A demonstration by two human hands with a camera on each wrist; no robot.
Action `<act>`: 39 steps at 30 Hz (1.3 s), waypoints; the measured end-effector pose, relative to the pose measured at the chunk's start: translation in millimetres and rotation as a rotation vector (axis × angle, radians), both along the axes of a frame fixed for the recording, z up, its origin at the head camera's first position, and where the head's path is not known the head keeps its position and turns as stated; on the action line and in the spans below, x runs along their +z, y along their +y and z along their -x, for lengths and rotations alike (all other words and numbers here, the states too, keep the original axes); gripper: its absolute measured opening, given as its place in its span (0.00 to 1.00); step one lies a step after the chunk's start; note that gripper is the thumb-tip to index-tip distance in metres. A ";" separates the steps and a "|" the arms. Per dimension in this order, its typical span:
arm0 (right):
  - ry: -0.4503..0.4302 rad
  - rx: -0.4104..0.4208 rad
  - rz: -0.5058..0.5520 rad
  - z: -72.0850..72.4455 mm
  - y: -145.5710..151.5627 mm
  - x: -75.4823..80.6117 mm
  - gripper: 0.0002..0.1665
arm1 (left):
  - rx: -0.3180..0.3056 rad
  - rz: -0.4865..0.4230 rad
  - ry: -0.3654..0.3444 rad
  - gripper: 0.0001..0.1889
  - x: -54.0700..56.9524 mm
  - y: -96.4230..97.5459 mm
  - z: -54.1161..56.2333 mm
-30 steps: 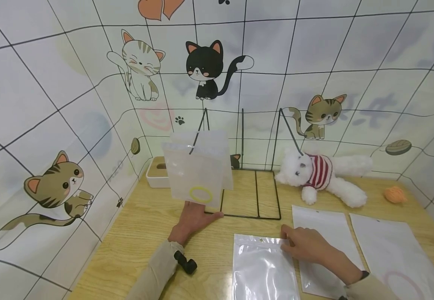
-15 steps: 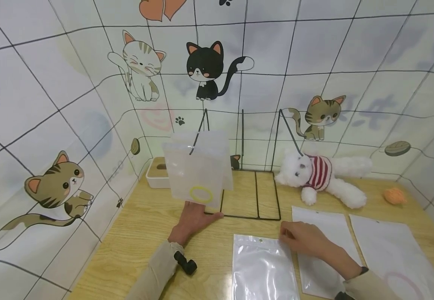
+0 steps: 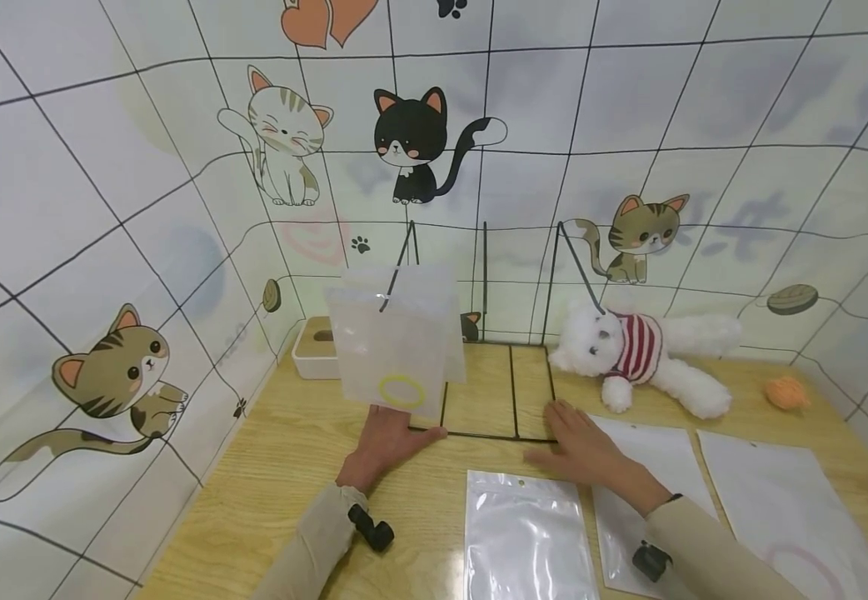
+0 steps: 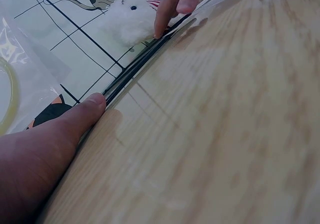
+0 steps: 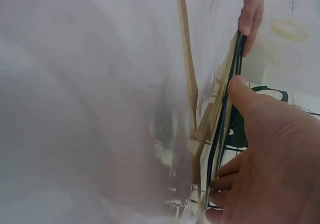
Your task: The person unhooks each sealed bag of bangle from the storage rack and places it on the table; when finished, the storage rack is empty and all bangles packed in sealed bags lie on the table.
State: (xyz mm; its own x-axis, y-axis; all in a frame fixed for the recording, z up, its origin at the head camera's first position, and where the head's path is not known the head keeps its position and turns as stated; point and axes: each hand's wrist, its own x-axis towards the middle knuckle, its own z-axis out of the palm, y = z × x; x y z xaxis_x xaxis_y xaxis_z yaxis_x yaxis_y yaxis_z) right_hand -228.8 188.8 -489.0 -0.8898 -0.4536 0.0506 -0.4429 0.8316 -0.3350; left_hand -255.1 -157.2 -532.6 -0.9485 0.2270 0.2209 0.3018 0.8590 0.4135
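Observation:
A black wire display rack point(image 3: 515, 400) stands at the back of the wooden table, with upright prongs. Clear bags point(image 3: 381, 342) hang from its left prong; the front one shows a yellow ring. My left hand point(image 3: 385, 442) lies at the rack's front left, its straight thumb touching the front bar; its other fingertips are partly hidden behind the bags. At the front right corner my right hand point(image 3: 587, 450) rests with fingers extended against the rack's frame. In the right wrist view, that hand's thumb point(image 5: 242, 94) is beside the black bars.
A flat silvery zip bag point(image 3: 527, 533) lies in front. Two more bags lie to its right, a middle bag point(image 3: 666, 458) and a far bag point(image 3: 779, 492) with a pink ring. Behind are a white plush toy point(image 3: 640, 346), an orange lump point(image 3: 786, 393) and a white box point(image 3: 314, 367).
My right hand has left the top edge of the silvery bag, moved forward to the rack's front right corner and spread its fingers. My left hand has stayed in place.

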 end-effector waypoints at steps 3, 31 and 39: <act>-0.026 -0.012 0.001 6.1 -5.5 -1.1 0.55 | 0.000 -0.007 0.001 0.49 -1.0 -0.1 1.1; -0.072 -0.079 -0.059 22.5 -6.6 -2.6 0.65 | 0.011 0.021 0.024 0.51 -3.6 -1.3 -0.4; -0.024 -0.057 -0.069 22.0 -4.6 -1.5 0.63 | 0.050 0.093 -0.043 0.51 -5.2 -43.2 -35.1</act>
State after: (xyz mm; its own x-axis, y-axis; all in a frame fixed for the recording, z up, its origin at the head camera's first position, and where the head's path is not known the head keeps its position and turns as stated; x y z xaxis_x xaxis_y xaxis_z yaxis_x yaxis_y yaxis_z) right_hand -250.8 184.2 -490.5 -0.9147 -0.4041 -0.0010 -0.3869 0.8765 -0.2865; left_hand -219.9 -200.5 -537.8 -0.9673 0.1969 0.1600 0.2415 0.9079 0.3425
